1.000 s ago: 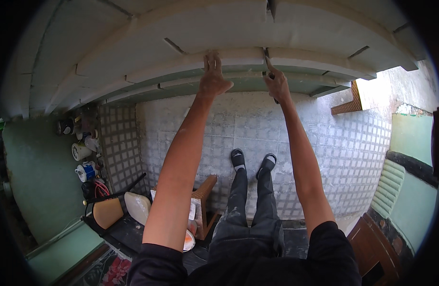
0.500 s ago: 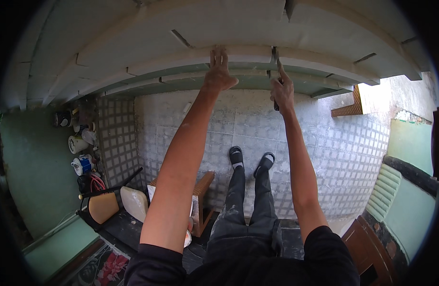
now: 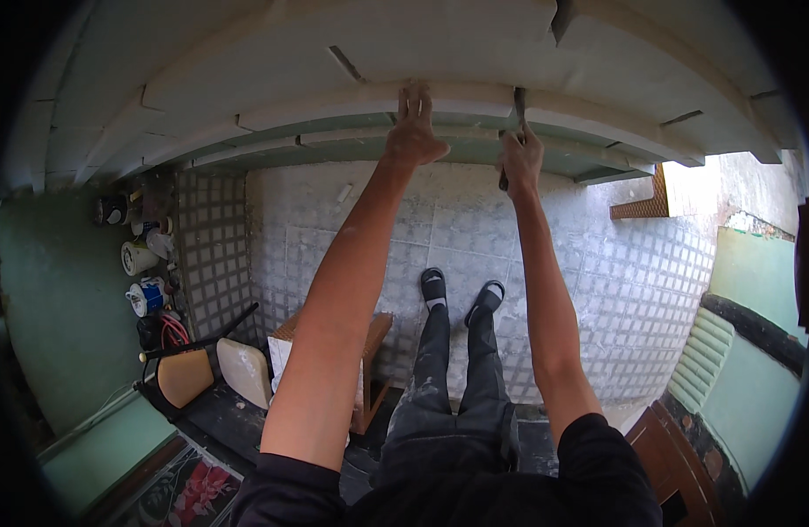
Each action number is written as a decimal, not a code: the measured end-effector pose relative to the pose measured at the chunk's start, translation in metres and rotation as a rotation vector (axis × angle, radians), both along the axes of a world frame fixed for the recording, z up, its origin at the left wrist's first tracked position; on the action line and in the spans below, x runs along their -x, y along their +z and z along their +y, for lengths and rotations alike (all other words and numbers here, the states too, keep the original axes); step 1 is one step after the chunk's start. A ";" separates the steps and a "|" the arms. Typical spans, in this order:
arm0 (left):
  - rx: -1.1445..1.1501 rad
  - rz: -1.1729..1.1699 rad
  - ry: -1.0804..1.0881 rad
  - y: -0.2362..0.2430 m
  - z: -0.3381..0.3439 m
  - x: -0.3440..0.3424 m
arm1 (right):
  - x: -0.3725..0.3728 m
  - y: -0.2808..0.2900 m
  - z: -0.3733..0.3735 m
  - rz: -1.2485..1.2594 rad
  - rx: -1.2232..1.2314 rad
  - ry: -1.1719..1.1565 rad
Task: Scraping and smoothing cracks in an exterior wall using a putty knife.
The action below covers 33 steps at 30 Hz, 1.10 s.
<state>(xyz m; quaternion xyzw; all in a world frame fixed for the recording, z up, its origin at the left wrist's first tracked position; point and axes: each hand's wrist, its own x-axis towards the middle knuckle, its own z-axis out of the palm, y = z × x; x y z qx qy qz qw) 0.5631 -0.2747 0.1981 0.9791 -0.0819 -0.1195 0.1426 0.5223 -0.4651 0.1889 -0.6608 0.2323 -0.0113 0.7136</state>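
Note:
Both my arms reach out to a layered, stepped structure (image 3: 457,60) with pale edges, which fills the top of the picture. My left hand (image 3: 415,139) lies with stretched fingers against a pale ledge (image 3: 325,107), its thumb out to the side. To its right, my right hand (image 3: 521,158) is wrapped round a narrow-bladed hand tool (image 3: 520,104). The dark blade stands upright at a gap in the same ledge, and the handle's end shows below my fist. Whether the blade is toothed cannot be made out. Several dark slits mark the structure.
Below me is a dusty tiled floor (image 3: 334,233). To the left are several buckets (image 3: 145,297) and a dark bench with a tan cushion (image 3: 185,379). A brown woven-edged piece (image 3: 655,200) stands at the right, near a pale radiator (image 3: 701,356) and a brown door (image 3: 677,457).
Both hands and the blade appear slightly farther right in the picture, and the structure's slits have shifted the same way. The grip on the narrow-bladed tool is unchanged.

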 end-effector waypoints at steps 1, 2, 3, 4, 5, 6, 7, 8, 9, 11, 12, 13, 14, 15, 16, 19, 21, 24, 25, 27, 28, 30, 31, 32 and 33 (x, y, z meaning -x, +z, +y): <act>0.020 -0.015 -0.002 0.000 -0.001 -0.001 | -0.005 -0.002 0.000 -0.050 -0.021 0.003; 0.041 -0.029 -0.003 -0.001 -0.002 -0.002 | 0.002 -0.004 -0.003 -0.048 -0.017 0.002; 0.036 -0.033 0.000 -0.001 -0.001 -0.002 | 0.008 -0.005 0.000 -0.024 -0.021 -0.026; 0.013 -0.006 0.005 -0.001 -0.002 0.000 | 0.010 -0.006 0.003 0.001 -0.024 -0.054; -0.009 0.022 0.010 -0.001 0.000 0.000 | 0.005 -0.006 0.004 -0.002 -0.029 -0.051; -0.005 0.026 0.008 -0.002 -0.001 0.000 | 0.002 -0.007 -0.002 -0.022 -0.013 -0.019; 0.021 -0.010 0.006 -0.001 0.000 -0.003 | -0.002 -0.006 -0.005 -0.043 0.003 0.012; 0.047 -0.046 0.003 -0.002 0.000 -0.003 | -0.005 -0.012 -0.004 -0.039 0.007 -0.008; 0.045 -0.048 0.005 0.001 0.000 -0.003 | -0.003 -0.010 -0.003 -0.041 0.004 -0.006; -0.004 0.047 0.014 0.005 -0.002 -0.001 | 0.006 -0.006 -0.001 0.005 -0.003 -0.016; -0.002 0.050 0.010 0.004 -0.002 0.000 | 0.007 -0.005 -0.002 0.007 -0.001 -0.020; 0.015 0.019 0.010 0.003 -0.001 0.000 | 0.005 -0.005 -0.002 -0.024 0.004 -0.018; 0.031 -0.011 0.010 0.002 0.000 0.000 | 0.003 -0.005 -0.001 -0.055 0.009 -0.016; 0.033 -0.012 0.006 0.001 -0.001 -0.002 | 0.000 -0.009 0.000 -0.056 0.010 -0.020; 0.010 -0.027 -0.003 0.000 -0.002 -0.003 | -0.002 -0.014 0.002 -0.042 0.048 -0.046; -0.002 -0.011 0.001 -0.002 0.002 -0.001 | 0.004 -0.009 0.004 0.004 0.063 -0.043; 0.032 0.032 0.000 -0.002 0.000 0.003 | 0.006 -0.012 0.001 0.046 0.064 -0.028; 0.059 -0.031 -0.015 -0.001 -0.008 -0.001 | -0.005 -0.026 -0.007 0.027 0.248 0.038; 0.043 -0.021 -0.011 -0.001 -0.007 -0.001 | 0.004 -0.026 -0.006 0.026 0.244 0.038; 0.022 -0.014 -0.005 0.000 -0.001 -0.002 | 0.031 -0.022 -0.006 0.069 0.209 0.085; 0.007 -0.029 -0.003 -0.002 0.002 -0.001 | 0.044 -0.022 -0.009 0.069 0.208 0.088; -0.007 -0.044 -0.003 -0.002 0.000 -0.001 | 0.062 -0.022 -0.016 0.159 0.128 0.105; 0.002 -0.011 0.006 0.000 -0.003 -0.001 | 0.065 -0.022 -0.023 0.160 0.129 0.104; 0.010 0.022 0.015 0.003 -0.006 -0.001 | 0.068 -0.022 -0.031 0.133 0.058 0.116; 0.009 0.023 0.015 0.002 -0.006 -0.001 | 0.069 -0.020 -0.037 0.105 -0.015 0.128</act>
